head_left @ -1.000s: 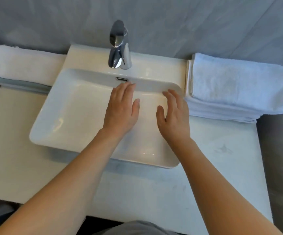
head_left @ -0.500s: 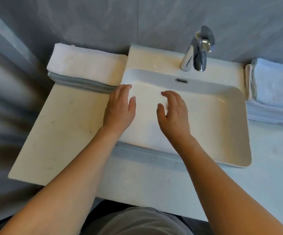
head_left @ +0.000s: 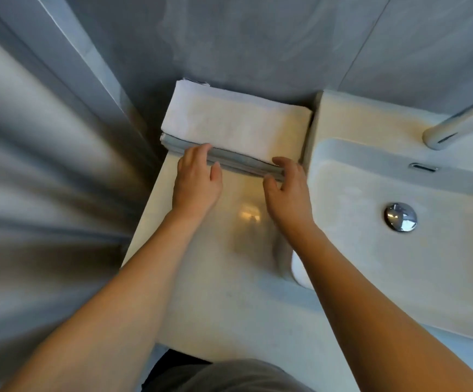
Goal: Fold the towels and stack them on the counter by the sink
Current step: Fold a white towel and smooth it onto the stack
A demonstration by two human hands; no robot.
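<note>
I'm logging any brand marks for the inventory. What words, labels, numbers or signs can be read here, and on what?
None: no readable text shows.
Folded towel stack: plain, with no tag or print visible.
Sink, faucet and drain plug: no brand mark can be made out; the faucet is blurred.
Counter and wall: bare of writing.

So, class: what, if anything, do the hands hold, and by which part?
Both the left hand and right hand reach the towel stack at its front edge; a closed grip cannot be told.
</note>
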